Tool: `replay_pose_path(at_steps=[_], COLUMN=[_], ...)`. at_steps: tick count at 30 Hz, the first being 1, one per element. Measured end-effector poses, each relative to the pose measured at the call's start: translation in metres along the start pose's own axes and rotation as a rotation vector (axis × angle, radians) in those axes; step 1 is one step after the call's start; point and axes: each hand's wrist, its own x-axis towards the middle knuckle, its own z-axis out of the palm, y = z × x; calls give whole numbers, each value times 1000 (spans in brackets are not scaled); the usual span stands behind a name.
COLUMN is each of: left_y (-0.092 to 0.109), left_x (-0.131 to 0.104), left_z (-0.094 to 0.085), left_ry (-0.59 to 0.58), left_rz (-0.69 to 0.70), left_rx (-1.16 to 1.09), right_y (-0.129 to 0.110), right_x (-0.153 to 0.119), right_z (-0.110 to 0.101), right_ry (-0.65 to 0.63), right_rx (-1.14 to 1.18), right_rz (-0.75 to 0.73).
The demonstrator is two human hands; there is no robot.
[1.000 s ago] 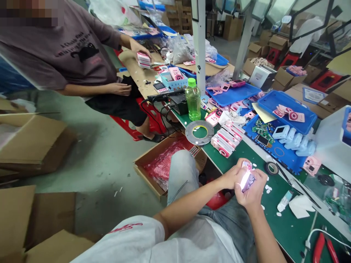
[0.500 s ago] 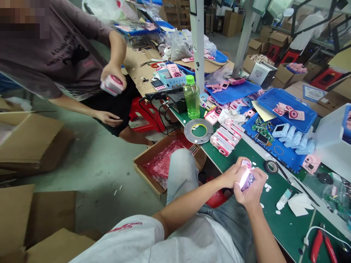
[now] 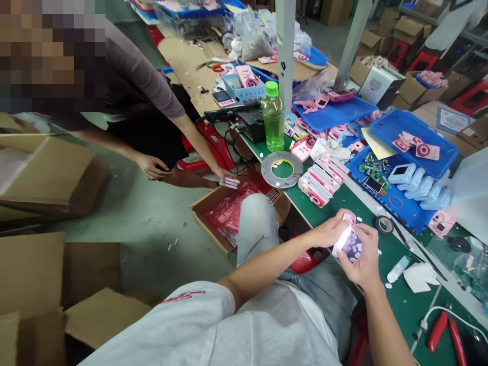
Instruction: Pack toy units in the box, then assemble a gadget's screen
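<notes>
At the lower right of the frame, a small device with a glaring bright strip lies inside the grip of both hands. The left hand is clamped on its upper-left side, the right hand on its right edge (black tape sits nearby on the green tabletop).
</notes>
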Motion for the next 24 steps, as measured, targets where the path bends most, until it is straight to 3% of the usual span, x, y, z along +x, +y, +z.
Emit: replay_pose_path(at_steps=[5, 11, 17, 24], left_y=[-2, -8, -11, -9], left_x=[8, 19, 25, 25], left_z=[-3, -6, -8, -9], left_ry=[-63, -126, -186, -173], left_rz=[-63, -188, -284, -417], left_rx=[-150, -283, -376, -479], right_y=[4, 10, 20, 24], right_x=[7, 17, 30, 48], right_z=[-28, -42, -46, -49], right_ry=[-257, -431, -475, -549], right_rx=[36, -26, -177, -302], right_rz=[-32, -76, -277, -501])
